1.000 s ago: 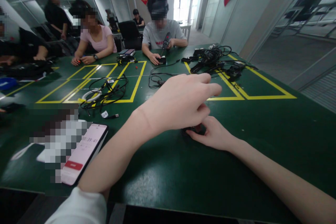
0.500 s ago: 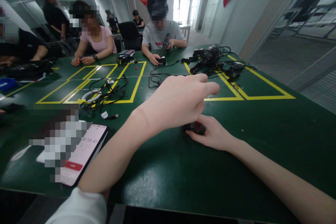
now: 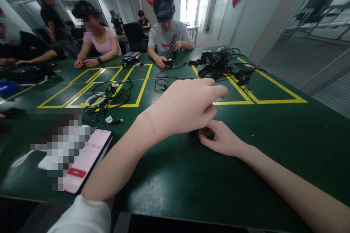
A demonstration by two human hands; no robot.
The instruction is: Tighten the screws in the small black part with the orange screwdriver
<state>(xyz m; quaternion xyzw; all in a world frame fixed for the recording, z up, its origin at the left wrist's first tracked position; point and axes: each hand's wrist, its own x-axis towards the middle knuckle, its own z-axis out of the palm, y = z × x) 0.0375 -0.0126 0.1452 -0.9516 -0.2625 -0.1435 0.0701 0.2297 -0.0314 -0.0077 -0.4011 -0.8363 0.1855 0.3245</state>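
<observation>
My left hand (image 3: 188, 105) is raised over the green table (image 3: 164, 185), back of the hand toward me, with its fingers curled; what they hold, if anything, is hidden behind the hand. Lower and to the right, my right hand (image 3: 221, 137) rests at the table with thumb and fingers closed around the side of a small black object (image 3: 194, 135). My left hand covers the upper part of that object, so its shape is unclear.
A phone (image 3: 89, 160) lies at the left, near a labelled cable (image 3: 117, 121). Tangled black cables (image 3: 112, 94) lie beyond it, and a larger heap (image 3: 221, 62) at the back right. Across the table a person (image 3: 171, 36) holds a power tool (image 3: 172, 43); others sit to the left.
The fingers of my left hand have shifted slightly. The thumb of my right hand has moved a little to the right on the black object. At the left, people have changed posture.
</observation>
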